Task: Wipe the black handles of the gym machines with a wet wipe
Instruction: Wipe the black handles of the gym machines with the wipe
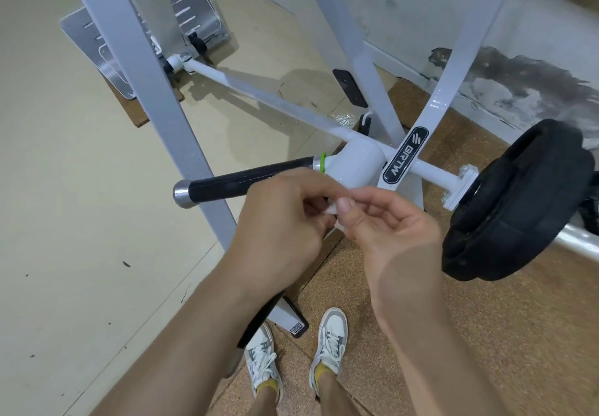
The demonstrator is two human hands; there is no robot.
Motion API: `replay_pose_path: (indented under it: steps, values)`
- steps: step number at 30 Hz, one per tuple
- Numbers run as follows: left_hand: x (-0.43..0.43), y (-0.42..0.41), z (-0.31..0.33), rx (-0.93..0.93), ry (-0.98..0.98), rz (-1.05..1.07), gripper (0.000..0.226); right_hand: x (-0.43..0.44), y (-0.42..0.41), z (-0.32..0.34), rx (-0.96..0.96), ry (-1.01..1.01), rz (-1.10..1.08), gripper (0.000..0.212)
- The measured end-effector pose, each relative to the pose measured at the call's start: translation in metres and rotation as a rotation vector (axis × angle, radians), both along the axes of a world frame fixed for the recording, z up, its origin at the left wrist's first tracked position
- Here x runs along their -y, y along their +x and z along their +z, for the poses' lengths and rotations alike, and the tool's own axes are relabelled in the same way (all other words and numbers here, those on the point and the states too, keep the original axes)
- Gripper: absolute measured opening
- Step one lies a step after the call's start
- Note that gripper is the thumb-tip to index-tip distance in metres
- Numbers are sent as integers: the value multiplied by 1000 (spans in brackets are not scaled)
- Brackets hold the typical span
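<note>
Meeting in the middle of the view, the left hand and the right hand both hold a small white wet wipe between them. The left hand's fingers are curled in around it and the right hand pinches it with thumb and fingertips, so most of the wipe is hidden. The black handle lies just beyond the hands, sticking out to the left from a white hub on the machine, with a silver end cap at its left tip and a green ring where it joins the hub. The left hand's knuckles overlap the handle's right end; whether they touch it cannot be told. A black weight plate sits on the right. Two white sneakers stand on the near floor.
</note>
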State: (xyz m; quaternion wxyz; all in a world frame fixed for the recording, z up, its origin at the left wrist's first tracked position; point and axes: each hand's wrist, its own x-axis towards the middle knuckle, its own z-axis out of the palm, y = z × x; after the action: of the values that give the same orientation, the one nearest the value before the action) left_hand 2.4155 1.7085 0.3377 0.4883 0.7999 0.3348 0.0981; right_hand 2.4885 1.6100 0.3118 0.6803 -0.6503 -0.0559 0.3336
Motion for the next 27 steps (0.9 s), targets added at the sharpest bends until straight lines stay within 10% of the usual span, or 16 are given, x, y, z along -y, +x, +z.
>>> replay_pose_path:
  steps: [4, 13, 17, 22, 27]
  values:
    - [-19, -6, -5, 50, -186, 237, 37, 7, 0, -10, -44, -61, -97, 13]
    - [6, 11, 2, -85, 124, 236, 7, -8, -17, -12, 89, -137, -281, 13]
    - [-2, 17, -4, -71, 158, 205, 14, -10, -17, -15, -80, -95, -292, 12]
    - [7, 19, -13, -112, 686, -234, 9, -12, -17, -12, -539, 32, -322, 14]
    - [5, 23, -6, -134, 460, 6, 10, -8, -10, 0, -422, 133, -343, 22]
